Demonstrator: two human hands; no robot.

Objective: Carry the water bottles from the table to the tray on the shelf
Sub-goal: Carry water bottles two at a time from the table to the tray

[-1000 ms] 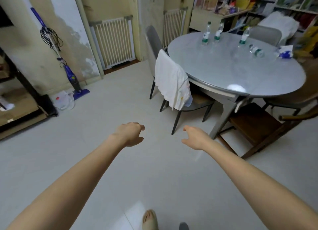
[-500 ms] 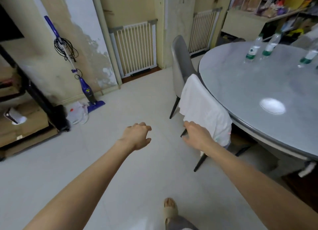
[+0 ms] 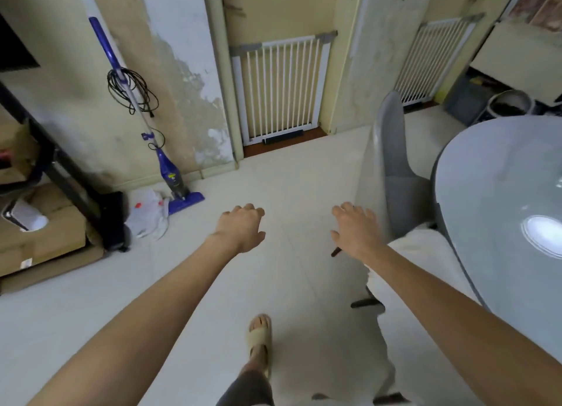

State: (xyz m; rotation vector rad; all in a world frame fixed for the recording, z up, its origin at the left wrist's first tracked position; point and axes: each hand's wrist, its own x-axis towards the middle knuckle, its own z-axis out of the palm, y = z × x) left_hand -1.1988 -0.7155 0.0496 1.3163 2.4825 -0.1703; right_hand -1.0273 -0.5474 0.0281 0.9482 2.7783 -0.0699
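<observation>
The round grey table (image 3: 498, 192) fills the right edge of the head view; its visible part carries no water bottles, which are out of frame. My left hand (image 3: 241, 227) and my right hand (image 3: 354, 230) reach forward over the floor, palms down, fingers loosely spread, holding nothing. My right hand hovers just left of the table, in front of a grey chair (image 3: 392, 162). No tray shows. A dark shelf frame (image 3: 70, 180) stands at the left edge.
A white cloth (image 3: 425, 271) hangs over a second chair beside the table. A blue upright vacuum (image 3: 170, 174) leans on the wall by a plastic bag (image 3: 149, 214). Cardboard boxes (image 3: 39, 241) fill the shelf bottom. A white gate (image 3: 279, 86) blocks the doorway. My sandalled foot (image 3: 260, 332) steps forward.
The view has swung left and closer to the table. The bottles have slid out of frame on the right. Both hands stay empty and extended.
</observation>
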